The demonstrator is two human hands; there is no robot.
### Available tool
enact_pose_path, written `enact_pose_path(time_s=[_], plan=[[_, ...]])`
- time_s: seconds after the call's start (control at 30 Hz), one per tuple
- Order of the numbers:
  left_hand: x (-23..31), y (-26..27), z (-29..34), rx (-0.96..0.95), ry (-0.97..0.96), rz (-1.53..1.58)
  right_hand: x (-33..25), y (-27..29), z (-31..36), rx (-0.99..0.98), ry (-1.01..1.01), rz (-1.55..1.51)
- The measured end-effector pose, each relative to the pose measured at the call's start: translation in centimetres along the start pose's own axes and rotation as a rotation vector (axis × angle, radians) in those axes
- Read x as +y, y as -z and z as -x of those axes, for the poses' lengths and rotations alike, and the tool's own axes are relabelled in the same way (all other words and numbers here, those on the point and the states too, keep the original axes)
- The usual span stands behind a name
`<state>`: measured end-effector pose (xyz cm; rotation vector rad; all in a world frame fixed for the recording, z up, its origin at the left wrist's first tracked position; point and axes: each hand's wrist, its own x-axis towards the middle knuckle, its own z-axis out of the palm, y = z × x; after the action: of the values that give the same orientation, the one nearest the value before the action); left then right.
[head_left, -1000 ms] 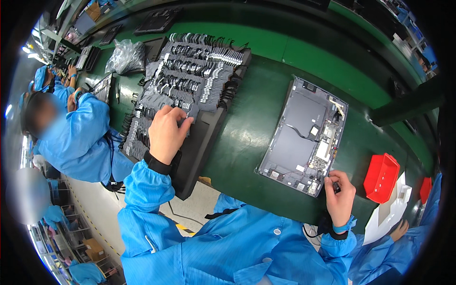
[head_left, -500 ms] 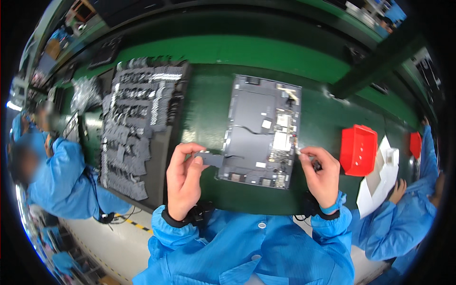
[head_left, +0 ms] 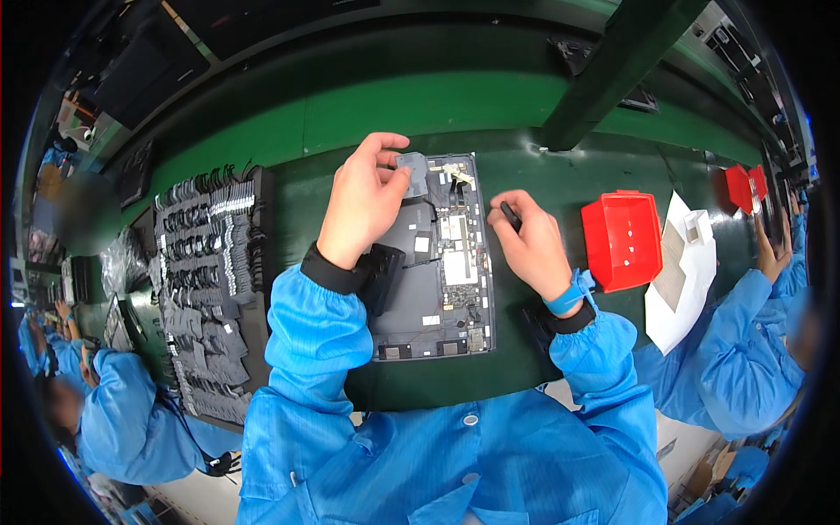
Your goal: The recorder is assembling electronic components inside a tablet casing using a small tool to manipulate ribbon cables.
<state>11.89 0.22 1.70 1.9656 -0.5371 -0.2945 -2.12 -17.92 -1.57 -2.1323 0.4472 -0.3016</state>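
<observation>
An opened laptop base [head_left: 398, 319] lies on the green bench, with a long circuit board [head_left: 457, 249] along its right side. Over its far left corner, my left hand [head_left: 360, 199] pinches a small flat grey part [head_left: 415, 175] between thumb and fingers. I cannot tell whether the part touches the base. Just off the base's right edge, my right hand [head_left: 535, 247] is closed round a short black tool [head_left: 510, 214]; its kind is not clear. My left wrist and a black device strapped to it cover some of the base's left side.
Left of the base stands a tray holding rows of grey parts [head_left: 206, 341] with dark cables. A red bin [head_left: 599, 249] with a few small pieces sits to the right, beside an opened white carton [head_left: 669, 324]. A green post [head_left: 604, 79] rises behind. Co-workers sit at both sides.
My left hand has carried the grey part from the base's near left edge to its far left corner. My right hand has moved farther up along the right edge. The view has shifted.
</observation>
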Motion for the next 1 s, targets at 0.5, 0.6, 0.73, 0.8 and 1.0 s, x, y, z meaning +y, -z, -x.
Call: enact_pose_path(time_s=[0.5,0.6,0.73,0.8,1.0], plan=[[-1.9,-1.7,-2.7,-0.085,-0.054,0.120,-0.1,-1.3,-2.7,-0.092,-0.012,0.022],[-2.1,-1.6,-2.7,-0.091,-0.035,0.147,0.1,-1.4,-2.6,-0.097,0.033,0.042],[-2.2,-2.3,-2.9,-0.133,-0.018,0.174,0.6,-1.4,-2.5,-0.100,0.018,0.048],[-2.2,-2.7,-2.8,-0.177,-0.039,0.203,1.0,-1.2,-2.4,-0.082,0.047,0.045],[-2.9,-3.8,-2.5,0.049,-0.472,-0.262,1.8,0.8,-1.6,0.053,-0.011,-0.229]])
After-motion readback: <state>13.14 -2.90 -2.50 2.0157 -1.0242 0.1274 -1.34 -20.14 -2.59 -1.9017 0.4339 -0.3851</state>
